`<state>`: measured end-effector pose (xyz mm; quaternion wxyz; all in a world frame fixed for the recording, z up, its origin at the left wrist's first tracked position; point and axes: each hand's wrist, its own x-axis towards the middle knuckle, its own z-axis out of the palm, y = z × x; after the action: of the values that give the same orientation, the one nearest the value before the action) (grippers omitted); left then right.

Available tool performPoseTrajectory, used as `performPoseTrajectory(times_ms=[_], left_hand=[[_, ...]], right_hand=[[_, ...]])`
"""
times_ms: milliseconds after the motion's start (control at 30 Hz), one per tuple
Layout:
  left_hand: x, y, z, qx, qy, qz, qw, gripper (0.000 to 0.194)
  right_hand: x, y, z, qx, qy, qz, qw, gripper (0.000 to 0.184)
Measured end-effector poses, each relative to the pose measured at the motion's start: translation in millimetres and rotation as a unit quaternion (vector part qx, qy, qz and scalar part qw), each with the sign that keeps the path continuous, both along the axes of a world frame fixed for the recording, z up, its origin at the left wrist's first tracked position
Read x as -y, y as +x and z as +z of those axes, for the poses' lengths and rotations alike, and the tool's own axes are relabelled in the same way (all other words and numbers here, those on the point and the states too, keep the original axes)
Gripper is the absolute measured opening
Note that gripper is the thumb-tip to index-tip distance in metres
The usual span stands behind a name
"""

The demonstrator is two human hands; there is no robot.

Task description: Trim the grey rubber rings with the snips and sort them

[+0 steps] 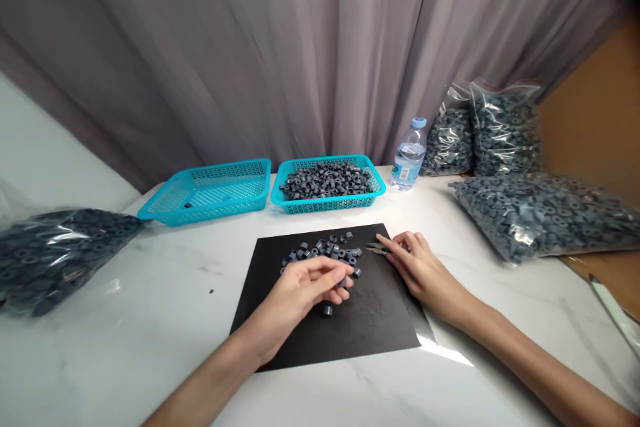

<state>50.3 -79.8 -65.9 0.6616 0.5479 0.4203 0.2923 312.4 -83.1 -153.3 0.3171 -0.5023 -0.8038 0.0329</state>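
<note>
Over a black mat (pixel 370 327), my left hand (pixel 320 280) pinches a small dark grey ring-shaped part (pixel 342 282) between thumb and fingers. Behind that hand lies a loose pile of the same grey parts (pixel 320 248), and one single part (pixel 327 311) sits apart, just below the hand. My right hand (pixel 413 260) rests at the mat's right edge, its fingers closed on a small pair of pliers or nippers (pixel 377 249). The tool's jaws stand apart and point left toward the pile. Its handles are mostly hidden under the fingers.
A turquoise basket (pixel 327 205) full of grey parts stands behind the mat, beside a second turquoise basket (pixel 220 213) with few pieces. A water bottle (pixel 409 155) and bags of parts (pixel 505 130) stand back right. More bags lie right (pixel 545 213) and left (pixel 65 250).
</note>
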Motion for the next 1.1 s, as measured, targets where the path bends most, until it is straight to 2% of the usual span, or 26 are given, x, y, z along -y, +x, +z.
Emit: performPoseTrajectory(times_ms=[67,200,400,633,1100], left_hand=[[10,-7,-6.4,0.013,-0.044,0.016,0.999,0.029],[16,-14,-12.8,0.015,-0.06,0.025,0.998,0.037],[17,-18,-8.7,0.058,-0.066,0.007,0.996,0.038],[21,-16,-3.5,0.088,-0.098,0.022,0.991,0.038],[23,-13,-4.6,0.062,-0.122,0.019,0.99,0.033]], right_hand=[[1,0,0.0,0.002,0.004,0.003,1.0,0.044],[1,1,0.0,-0.001,0.01,0.01,1.0,0.044],[1,3,-0.1,0.019,0.005,-0.002,1.0,0.044],[2,4,-3.1,0.026,0.004,0.005,1.0,0.046],[2,6,-0.9,0.02,0.002,0.017,1.0,0.042]])
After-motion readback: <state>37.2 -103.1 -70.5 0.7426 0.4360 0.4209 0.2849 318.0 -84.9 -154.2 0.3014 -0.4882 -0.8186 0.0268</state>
